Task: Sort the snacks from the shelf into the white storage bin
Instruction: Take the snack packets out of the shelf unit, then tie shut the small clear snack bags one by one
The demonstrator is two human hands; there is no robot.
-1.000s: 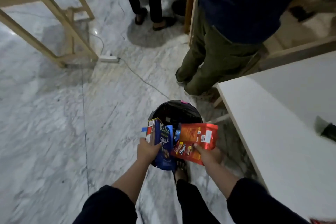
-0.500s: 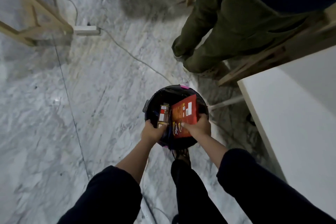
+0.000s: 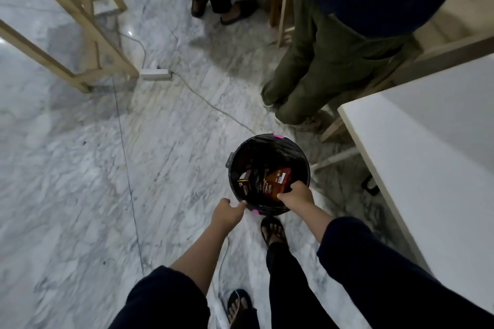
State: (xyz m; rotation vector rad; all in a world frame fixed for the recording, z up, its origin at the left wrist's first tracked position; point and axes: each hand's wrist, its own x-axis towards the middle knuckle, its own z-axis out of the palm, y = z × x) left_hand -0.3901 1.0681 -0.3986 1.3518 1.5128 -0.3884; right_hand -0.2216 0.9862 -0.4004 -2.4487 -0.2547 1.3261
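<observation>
Red snack pack [image 3: 276,181] upright in black-lined bin [image 3: 299,152], right hand [image 3: 295,195] grip pinching it; left hand [image 3: 227,212] loosely curled, empty.

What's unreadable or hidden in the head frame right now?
- Right hand: fingertips hidden by the red packet; grip unclear.
- Left hand: contact with the bin rim unclear.
- Bin bottom: lost in dark liner.
- Dark box: print too small.
- Bystander: cut off by the top edge.

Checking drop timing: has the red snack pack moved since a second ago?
Yes. The red snack pack went from above the black-lined bin's rim down inside it.
</observation>
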